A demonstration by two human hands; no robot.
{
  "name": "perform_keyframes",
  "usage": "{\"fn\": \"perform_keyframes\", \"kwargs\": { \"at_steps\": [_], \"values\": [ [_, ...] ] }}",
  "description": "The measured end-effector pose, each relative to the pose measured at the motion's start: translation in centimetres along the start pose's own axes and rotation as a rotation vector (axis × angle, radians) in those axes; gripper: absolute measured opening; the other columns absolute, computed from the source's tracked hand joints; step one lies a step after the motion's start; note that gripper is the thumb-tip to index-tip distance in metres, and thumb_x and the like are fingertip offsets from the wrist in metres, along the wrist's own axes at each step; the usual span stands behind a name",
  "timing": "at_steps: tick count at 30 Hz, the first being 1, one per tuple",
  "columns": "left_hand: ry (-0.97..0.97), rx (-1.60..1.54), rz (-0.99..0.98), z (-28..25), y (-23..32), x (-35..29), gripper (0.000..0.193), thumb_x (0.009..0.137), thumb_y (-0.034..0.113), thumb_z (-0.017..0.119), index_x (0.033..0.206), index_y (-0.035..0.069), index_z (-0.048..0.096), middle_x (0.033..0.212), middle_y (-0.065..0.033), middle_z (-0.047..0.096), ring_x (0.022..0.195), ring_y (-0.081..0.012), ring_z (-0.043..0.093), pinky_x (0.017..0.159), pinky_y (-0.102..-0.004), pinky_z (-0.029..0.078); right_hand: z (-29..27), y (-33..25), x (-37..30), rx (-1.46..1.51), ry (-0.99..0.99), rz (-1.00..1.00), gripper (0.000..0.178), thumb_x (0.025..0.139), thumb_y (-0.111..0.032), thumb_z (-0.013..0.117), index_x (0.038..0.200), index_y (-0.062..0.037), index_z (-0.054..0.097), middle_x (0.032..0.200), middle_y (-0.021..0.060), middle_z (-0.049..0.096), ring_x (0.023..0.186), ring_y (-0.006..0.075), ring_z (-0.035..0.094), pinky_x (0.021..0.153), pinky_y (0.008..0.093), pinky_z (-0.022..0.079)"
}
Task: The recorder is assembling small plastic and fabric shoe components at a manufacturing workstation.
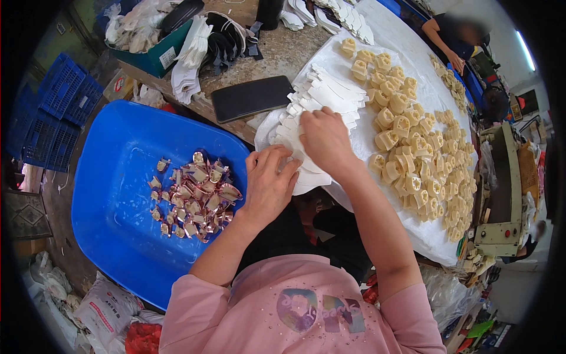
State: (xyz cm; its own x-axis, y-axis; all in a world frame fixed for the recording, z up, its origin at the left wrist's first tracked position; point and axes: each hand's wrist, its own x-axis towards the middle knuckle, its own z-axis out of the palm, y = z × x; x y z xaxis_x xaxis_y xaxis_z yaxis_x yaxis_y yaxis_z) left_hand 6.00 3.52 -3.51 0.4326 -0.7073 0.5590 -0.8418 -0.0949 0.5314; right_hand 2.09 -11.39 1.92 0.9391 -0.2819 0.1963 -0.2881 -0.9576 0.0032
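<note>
White flat cut pieces [321, 88] lie overlapped in a fanned row in front of me, their edges jagged like steps. My right hand [329, 140] rests on this row with its fingers curled inward; the fingertips are partly hidden, and whatever they may pinch does not show. Beside it, my left hand [270, 182] lies at the near left edge of the same pieces, fingers somewhat apart. Left of that hand, a blue plastic tub [112, 177] contains a heap of small shiny pink-purple pieces [197, 194] with pale insides.
Many small hollow beige pieces [407, 135] cover the white-sheeted table [427, 245] to the right. A black phone [250, 98] lies beyond the tub. Farther back stand a green box [144, 59] and bundled white strips [191, 59]. Blue crates [62, 88] are stacked far left. Another person [451, 38] sits far right.
</note>
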Motion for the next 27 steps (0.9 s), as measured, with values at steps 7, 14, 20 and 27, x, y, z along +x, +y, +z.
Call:
{"fn": "perform_keyframes", "kwargs": {
  "at_steps": [7, 14, 20, 27],
  "values": [
    [0.042, -0.015, -0.021, 0.2, 0.0, -0.2, 0.036, 0.062, -0.001, 0.070, 0.097, 0.006, 0.061, 0.102, -0.0089, 0.054, 0.105, -0.0277, 0.052, 0.086, -0.0401, 0.036, -1.7, 1.3, -3.7, 0.127, 0.030, -0.101, 0.008, 0.072, -0.009, 0.060, 0.079, -0.0041, 0.060, 0.081, 0.0107, 0.057, 0.087, 0.0272, 0.054, 0.076, 0.0389, 0.044],
    [0.035, -0.012, -0.005, 0.4, 0.1, -0.1, 0.036, 0.061, -0.002, 0.070, 0.096, 0.004, 0.061, 0.102, -0.0105, 0.055, 0.105, -0.0285, 0.052, 0.087, -0.0400, 0.036, -1.8, -1.9, -3.7, -0.176, -0.169, -0.166, 0.017, 0.066, -0.013, 0.066, 0.080, -0.0034, 0.064, 0.084, 0.0116, 0.057, 0.087, 0.0250, 0.053, 0.063, 0.0309, 0.050],
    [0.025, 0.015, -0.032, 0.4, 0.1, -0.2, 0.034, 0.065, 0.000, 0.070, 0.098, 0.003, 0.061, 0.104, -0.0093, 0.053, 0.107, -0.0254, 0.050, 0.087, -0.0405, 0.035, -1.3, -2.6, -3.4, -0.219, -0.206, -0.183, 0.019, 0.064, -0.010, 0.066, 0.081, -0.0025, 0.064, 0.087, 0.0126, 0.057, 0.087, 0.0263, 0.054, 0.066, 0.0326, 0.052],
    [-0.011, 0.047, -0.005, 0.0, 0.7, 0.2, 0.047, 0.063, -0.003, 0.067, 0.108, 0.008, 0.060, 0.111, -0.0099, 0.051, 0.105, -0.0286, 0.049, 0.088, -0.0399, 0.035, -1.3, 1.9, -4.4, 0.290, -0.095, -0.066, 0.013, 0.074, -0.006, 0.059, 0.084, 0.0019, 0.057, 0.089, 0.0162, 0.055, 0.093, 0.0316, 0.052, 0.077, 0.0377, 0.047]
  ]
}}
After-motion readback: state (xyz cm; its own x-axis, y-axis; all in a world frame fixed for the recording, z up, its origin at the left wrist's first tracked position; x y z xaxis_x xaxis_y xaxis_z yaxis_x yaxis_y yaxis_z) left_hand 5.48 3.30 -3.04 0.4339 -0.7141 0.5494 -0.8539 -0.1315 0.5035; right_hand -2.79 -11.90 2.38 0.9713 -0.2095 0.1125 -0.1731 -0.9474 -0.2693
